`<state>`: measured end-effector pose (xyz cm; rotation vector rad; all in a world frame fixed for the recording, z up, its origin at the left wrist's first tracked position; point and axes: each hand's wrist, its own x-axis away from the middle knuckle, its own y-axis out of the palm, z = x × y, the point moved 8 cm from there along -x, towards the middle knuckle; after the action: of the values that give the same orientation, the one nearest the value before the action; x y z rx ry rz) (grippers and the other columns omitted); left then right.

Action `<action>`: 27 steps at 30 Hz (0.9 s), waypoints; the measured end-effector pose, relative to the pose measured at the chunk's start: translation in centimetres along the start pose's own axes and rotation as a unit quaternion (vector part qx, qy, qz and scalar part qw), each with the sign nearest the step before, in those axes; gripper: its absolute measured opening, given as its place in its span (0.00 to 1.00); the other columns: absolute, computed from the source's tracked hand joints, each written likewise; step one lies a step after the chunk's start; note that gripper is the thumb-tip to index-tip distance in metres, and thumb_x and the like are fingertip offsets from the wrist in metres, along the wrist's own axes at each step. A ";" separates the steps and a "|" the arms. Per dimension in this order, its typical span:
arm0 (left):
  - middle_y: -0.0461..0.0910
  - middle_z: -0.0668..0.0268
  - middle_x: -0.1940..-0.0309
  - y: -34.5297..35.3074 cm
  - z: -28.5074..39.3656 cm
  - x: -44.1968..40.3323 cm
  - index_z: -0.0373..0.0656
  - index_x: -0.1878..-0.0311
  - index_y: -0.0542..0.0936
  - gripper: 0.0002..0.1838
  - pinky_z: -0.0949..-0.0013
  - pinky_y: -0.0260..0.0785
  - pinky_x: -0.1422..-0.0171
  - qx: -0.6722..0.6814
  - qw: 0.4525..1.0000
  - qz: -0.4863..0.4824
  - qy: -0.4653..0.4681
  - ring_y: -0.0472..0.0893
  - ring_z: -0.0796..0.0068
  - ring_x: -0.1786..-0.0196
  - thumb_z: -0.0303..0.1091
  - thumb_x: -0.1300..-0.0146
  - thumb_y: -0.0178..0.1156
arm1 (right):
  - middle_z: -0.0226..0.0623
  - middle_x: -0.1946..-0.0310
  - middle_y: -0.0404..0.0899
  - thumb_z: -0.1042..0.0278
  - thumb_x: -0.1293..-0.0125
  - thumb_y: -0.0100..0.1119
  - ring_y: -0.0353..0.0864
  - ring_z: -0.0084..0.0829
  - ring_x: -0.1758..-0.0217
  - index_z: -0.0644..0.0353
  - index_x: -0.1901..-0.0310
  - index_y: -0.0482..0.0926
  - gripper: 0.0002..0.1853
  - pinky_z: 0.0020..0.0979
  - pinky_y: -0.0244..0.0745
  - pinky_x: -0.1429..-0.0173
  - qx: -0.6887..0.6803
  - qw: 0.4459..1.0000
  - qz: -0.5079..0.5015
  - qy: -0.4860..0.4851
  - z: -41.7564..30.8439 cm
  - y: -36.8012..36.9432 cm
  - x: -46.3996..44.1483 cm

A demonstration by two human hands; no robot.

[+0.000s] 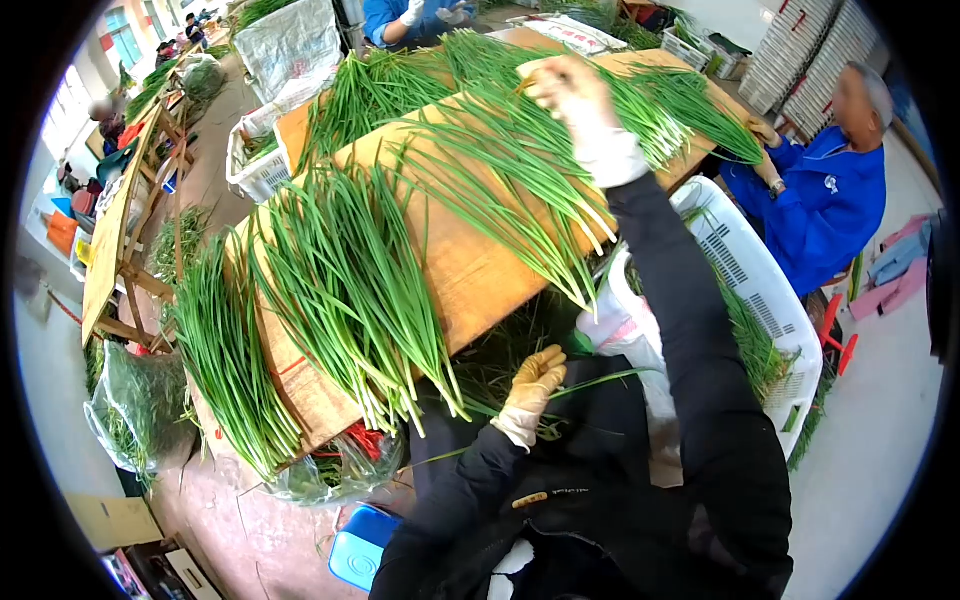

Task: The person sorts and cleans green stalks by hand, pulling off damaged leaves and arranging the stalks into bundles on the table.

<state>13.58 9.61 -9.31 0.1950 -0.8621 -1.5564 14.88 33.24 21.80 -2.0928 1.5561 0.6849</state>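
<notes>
My left hand [535,390], in a pale glove, is over my lap with its fingers curled round a thin garlic chive stalk [605,380]. My right hand [575,92], also gloved, is raised over the far part of the wooden table [470,270]. Its fingers are closed, and what they hold, if anything, I cannot make out. Beneath that arm lies a loose spread of garlic chives [530,190], white ends toward me. A thick bundle of garlic chives [345,280] and another bundle [228,350] lie to the left.
A white plastic basket [800,345] with greens stands by my right arm. A person in blue [820,200] sits at the right, hands at the chives; another person's blue sleeve [385,20] shows across the table. Below are a plastic bag [340,480] and a blue box [362,548].
</notes>
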 end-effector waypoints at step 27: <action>0.77 0.64 0.59 5.9 10.1 -4.2 0.39 0.50 0.71 0.17 0.69 0.66 0.49 0.043 0.995 -0.055 0.068 0.76 0.73 0.57 0.31 0.43 0.56 | 0.24 0.81 0.71 0.68 0.42 0.55 0.66 0.14 0.79 0.61 0.71 0.76 0.07 0.17 0.61 0.75 0.016 0.947 -0.092 0.308 6.0 -5.7 18.2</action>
<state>13.09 17.90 -0.05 0.4124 -0.8227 -1.5891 24.05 24.91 6.12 -2.5310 1.6107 -0.0846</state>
